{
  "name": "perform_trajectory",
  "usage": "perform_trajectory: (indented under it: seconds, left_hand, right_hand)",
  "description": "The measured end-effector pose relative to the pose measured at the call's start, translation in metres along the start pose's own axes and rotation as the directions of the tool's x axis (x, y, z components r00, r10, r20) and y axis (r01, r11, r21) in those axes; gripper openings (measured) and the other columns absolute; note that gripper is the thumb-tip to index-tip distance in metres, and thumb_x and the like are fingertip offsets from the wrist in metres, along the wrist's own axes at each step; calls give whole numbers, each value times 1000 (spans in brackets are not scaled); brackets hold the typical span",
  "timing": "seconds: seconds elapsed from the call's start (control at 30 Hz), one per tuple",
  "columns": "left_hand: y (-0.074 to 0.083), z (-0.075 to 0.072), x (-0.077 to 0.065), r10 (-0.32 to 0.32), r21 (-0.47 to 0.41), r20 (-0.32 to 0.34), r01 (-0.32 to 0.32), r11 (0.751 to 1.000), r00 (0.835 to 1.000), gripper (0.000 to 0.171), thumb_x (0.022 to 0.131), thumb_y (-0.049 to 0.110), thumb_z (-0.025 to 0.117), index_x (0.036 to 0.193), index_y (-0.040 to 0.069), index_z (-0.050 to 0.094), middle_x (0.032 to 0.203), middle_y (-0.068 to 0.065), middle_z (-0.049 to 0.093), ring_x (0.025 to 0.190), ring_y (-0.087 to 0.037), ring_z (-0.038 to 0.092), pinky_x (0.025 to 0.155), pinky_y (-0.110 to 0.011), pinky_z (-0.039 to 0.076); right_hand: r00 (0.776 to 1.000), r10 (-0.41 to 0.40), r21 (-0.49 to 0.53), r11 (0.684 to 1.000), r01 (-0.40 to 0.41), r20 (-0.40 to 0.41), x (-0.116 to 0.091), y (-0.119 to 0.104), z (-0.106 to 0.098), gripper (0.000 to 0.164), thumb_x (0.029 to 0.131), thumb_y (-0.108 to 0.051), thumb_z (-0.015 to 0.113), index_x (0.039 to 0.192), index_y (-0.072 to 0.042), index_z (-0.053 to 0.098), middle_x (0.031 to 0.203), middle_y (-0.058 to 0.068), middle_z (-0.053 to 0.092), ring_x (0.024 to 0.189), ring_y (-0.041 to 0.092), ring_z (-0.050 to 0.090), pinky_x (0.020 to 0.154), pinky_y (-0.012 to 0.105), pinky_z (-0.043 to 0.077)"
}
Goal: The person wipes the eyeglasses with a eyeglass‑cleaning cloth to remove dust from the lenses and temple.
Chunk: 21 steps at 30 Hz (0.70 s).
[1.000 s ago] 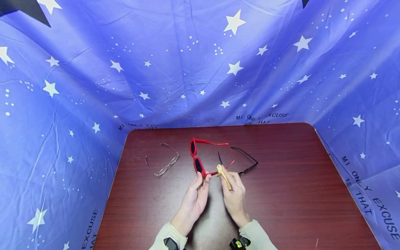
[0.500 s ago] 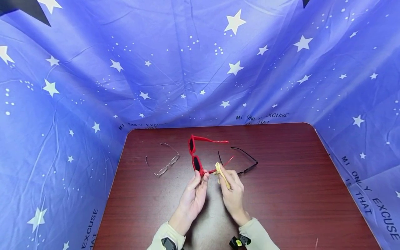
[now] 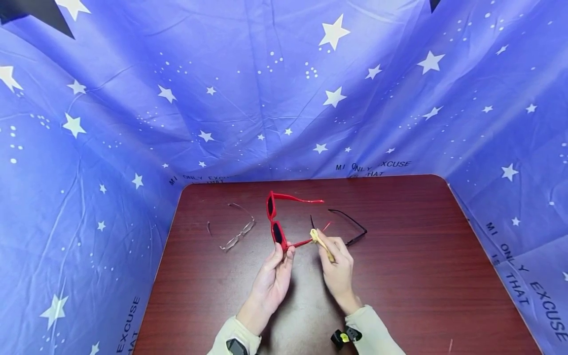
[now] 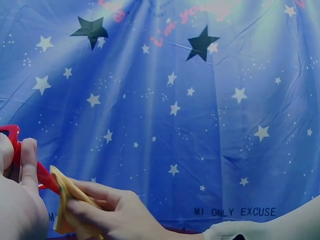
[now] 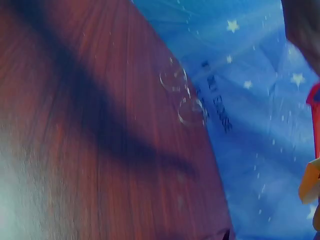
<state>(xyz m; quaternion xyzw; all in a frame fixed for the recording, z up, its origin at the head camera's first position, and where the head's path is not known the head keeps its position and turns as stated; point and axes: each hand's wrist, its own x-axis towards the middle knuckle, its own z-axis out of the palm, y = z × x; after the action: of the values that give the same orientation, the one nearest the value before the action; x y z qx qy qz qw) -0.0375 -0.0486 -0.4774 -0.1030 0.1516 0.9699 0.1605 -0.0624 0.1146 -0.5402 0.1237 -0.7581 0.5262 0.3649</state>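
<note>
Red sunglasses (image 3: pixel 278 231) with dark lenses are held up over the table, temples unfolded. My left hand (image 3: pixel 271 278) pinches the frame at its near corner between thumb and fingers. In my right hand (image 3: pixel 339 268) a yellow cloth (image 3: pixel 315 235) is pinched round the near red temple, partway along it; the temple's tip shows beyond the cloth. The left wrist view shows the folded cloth (image 4: pixel 75 205) wrapped over the temple (image 4: pixel 46 177), with the right hand's fingers gripping it. Only an edge of the cloth (image 5: pixel 311 182) appears in the right wrist view.
Clear-framed glasses (image 3: pixel 238 235) lie on the dark red table (image 3: pixel 421 256) to the left. Black-framed glasses (image 3: pixel 357 237) lie to the right, partly hidden behind the right hand. A blue star-printed curtain (image 3: pixel 284 98) surrounds the table's back and sides.
My right hand and the cloth have shifted right along the red temple, away from the lenses. My left hand has moved slightly left, taking the sunglasses with it.
</note>
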Motion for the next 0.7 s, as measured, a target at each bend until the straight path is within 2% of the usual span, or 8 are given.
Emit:
perform_trajectory:
  seconds: [0.1, 0.2, 0.3, 0.47, 0.6, 0.7]
  left_hand:
    - [0, 0, -1, -13, 3, -12, 13, 1000, 1000, 18, 102, 16, 57, 104, 1, 66, 98, -7, 69, 88, -9, 72, 93, -14, 52]
    - [1, 0, -1, -22, 5, 1, 22, 1000, 1000, 20, 105, 16, 51, 105, 1, 65, 98, -6, 70, 88, -9, 73, 93, -14, 52]
    - [1, 0, 0, -20, 6, 19, 20, 1000, 1000, 21, 106, 16, 49, 105, 1, 65, 98, -6, 70, 89, -9, 73, 93, -14, 52]
    - [1, -2, 0, -22, -8, 29, 22, 1000, 999, 23, 107, 15, 47, 104, 1, 65, 96, -7, 70, 89, -10, 73, 93, -14, 52]
    - [1, -2, 0, -28, -2, 34, 28, 1000, 999, 22, 107, 15, 48, 104, 1, 65, 97, -7, 70, 90, -10, 73, 93, -13, 52]
    - [1, -3, 0, -31, 6, 39, 31, 1000, 999, 20, 105, 16, 52, 105, 1, 64, 98, -7, 70, 90, -9, 73, 93, -13, 52]
  right_hand:
    - [999, 27, -12, 1000, -27, -26, 8, -7, -5, 42, 74, 29, 70, 111, 11, 73, 88, 22, 67, 71, 23, 57, 63, 19, 43]
    - [999, 28, -8, 1000, -28, -15, 10, -14, -5, 41, 75, 29, 69, 111, 11, 73, 87, 22, 66, 71, 22, 56, 63, 19, 43]
    - [1000, 16, 21, 1000, -17, 24, 3, -14, -2, 39, 78, 26, 69, 114, 10, 72, 87, 21, 65, 69, 18, 57, 61, 16, 44]
    - [996, 21, 101, 994, -29, 84, -13, -8, 6, 44, 79, 23, 71, 120, 6, 72, 91, 17, 66, 74, 11, 61, 66, 9, 48]
    - [996, -4, 108, 994, -6, 92, -17, -6, 6, 46, 78, 22, 73, 120, 3, 73, 95, 14, 68, 77, 10, 60, 67, 12, 47]
    - [996, -28, 73, 997, 22, 80, -15, -3, 4, 45, 77, 21, 74, 118, 2, 74, 94, 14, 68, 75, 12, 59, 64, 18, 46]
